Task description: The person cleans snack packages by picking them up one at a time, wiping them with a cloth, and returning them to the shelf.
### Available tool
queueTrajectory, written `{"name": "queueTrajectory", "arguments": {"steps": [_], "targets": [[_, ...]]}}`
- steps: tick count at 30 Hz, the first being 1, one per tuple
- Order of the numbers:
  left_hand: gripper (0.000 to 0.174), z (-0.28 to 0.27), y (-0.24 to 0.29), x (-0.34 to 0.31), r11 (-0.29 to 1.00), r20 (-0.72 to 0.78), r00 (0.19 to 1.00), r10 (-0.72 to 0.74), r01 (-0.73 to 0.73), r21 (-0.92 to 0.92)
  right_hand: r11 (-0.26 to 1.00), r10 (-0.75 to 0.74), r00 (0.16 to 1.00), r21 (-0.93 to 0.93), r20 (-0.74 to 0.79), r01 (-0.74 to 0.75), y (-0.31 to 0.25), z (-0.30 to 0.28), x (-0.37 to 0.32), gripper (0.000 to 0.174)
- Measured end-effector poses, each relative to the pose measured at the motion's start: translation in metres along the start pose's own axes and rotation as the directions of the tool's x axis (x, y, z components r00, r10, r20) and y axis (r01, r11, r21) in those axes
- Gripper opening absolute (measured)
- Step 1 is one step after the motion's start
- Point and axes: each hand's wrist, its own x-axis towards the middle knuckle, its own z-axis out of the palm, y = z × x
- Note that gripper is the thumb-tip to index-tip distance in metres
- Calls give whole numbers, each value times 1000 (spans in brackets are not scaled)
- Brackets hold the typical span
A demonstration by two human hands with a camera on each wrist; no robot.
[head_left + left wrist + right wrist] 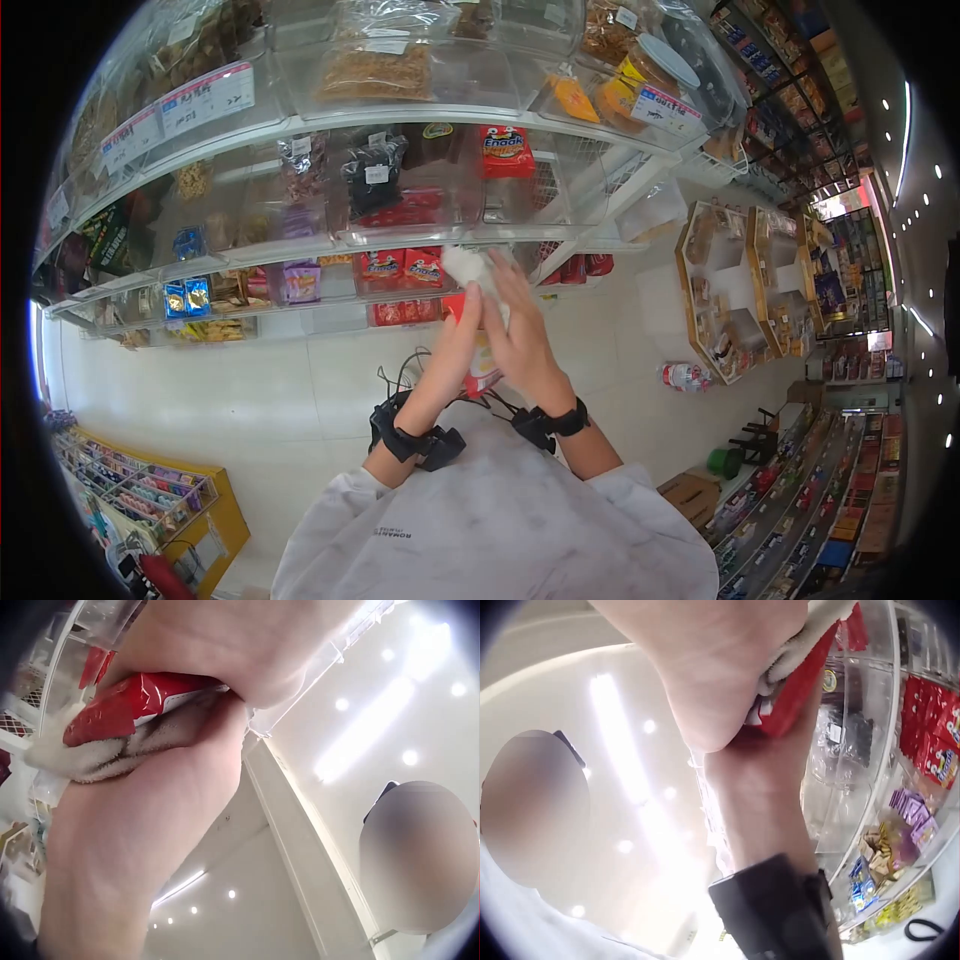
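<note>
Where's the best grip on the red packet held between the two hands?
Probably the lower edge of the red packet, coming from below: that part shows bare between the left hand and right hand, while the white cloth covers its top. It looks flat and roughly upright, so pinch across its two faces.

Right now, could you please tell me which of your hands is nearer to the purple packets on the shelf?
Left. The left hand, gripping the red packet, is right of and below the purple packets; the right hand lies farther right, on the packet's other side.
</note>
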Motion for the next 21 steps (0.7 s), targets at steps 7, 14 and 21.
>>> {"name": "queueTrajectory", "arguments": {"steps": [7, 14, 21], "targets": [[51, -20, 20, 9, 820, -167, 981, 99, -176, -544, 988, -125, 975, -62, 181, 138, -40, 21, -8, 52], [53, -1, 44, -14, 829, -128, 989, 72, -131, -544, 620, 525, 827, 575, 202, -534, 5, 10, -9, 49], [65, -20, 29, -4, 898, -235, 866, 441, -421, 130, 724, 457, 887, 551, 66, -415, 12, -2, -35, 40]]}}
